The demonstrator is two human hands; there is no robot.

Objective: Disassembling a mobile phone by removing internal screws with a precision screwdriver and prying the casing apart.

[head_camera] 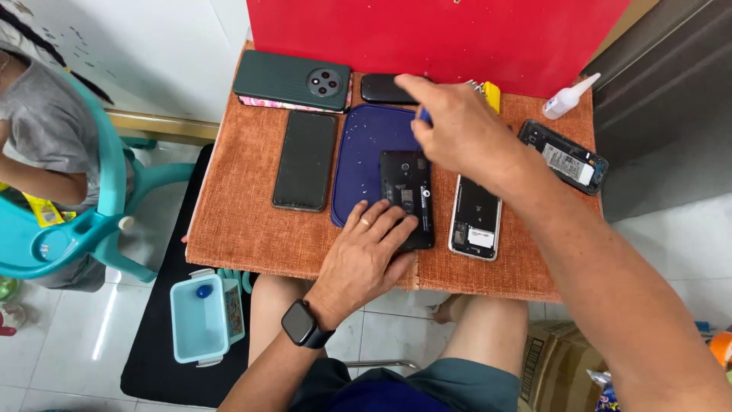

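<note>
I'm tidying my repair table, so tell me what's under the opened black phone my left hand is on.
The opened black phone lies on a dark blue mat, which rests on the orange cloth. The left hand covers the phone's lower end, hiding what is beneath there.

Under your left hand (364, 255) lies an opened phone (408, 194), its back matt black plastic with small metal parts showing. It rests on a navy mat (366, 145), smooth and rubbery, speckled with tiny pale flecks. Beneath both, the tabletop cloth (244, 221) is coarse, rust-orange woven fabric. Left of your left hand, a black phone (305, 160) shows glossy glass. Just below your right hand (457, 130), another open phone (475, 217) has a shiny metal rim. Behind that hand stands a smooth, matt red board (457, 38).
</note>
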